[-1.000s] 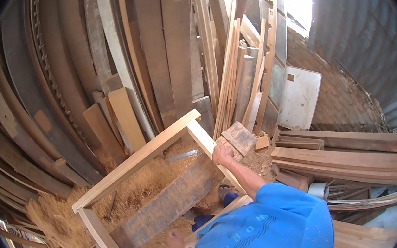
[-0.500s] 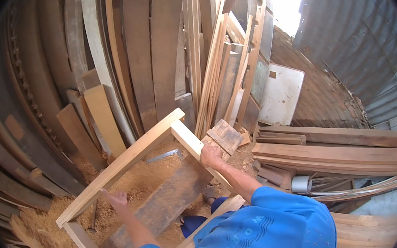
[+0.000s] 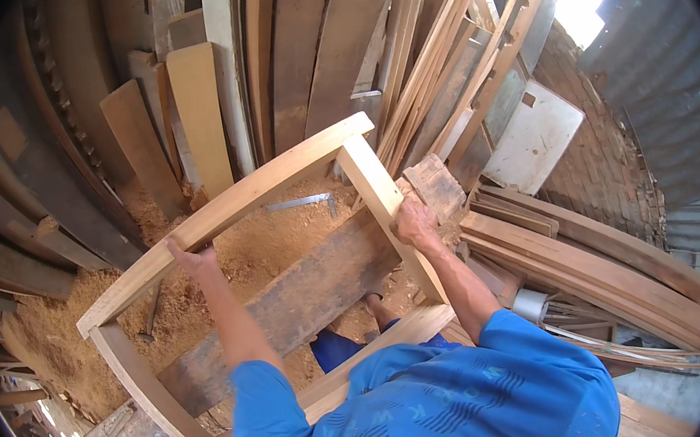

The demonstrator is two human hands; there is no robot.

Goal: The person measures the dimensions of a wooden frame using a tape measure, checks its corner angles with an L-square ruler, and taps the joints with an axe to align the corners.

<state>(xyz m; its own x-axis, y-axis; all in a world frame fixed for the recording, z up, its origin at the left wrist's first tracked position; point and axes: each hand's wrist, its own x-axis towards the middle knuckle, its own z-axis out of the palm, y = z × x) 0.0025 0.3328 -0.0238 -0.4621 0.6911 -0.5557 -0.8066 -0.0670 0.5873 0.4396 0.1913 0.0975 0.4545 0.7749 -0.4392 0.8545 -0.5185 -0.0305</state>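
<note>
The pale, 4-bar rectangular wooden frame lies tilted across the view, over a broad, stained, dark wooden plank. The right hand is closed around its right short bar, just beside a weathered, rough wooden block. The left hand touches the far long bar near its left end, thumb spread; I cannot tell whether its fingers wrap the wood. Seen through the frame's opening, a silver, L-shaped metal square and a dark, thin-handled hammer lie on tan sawdust.
</note>
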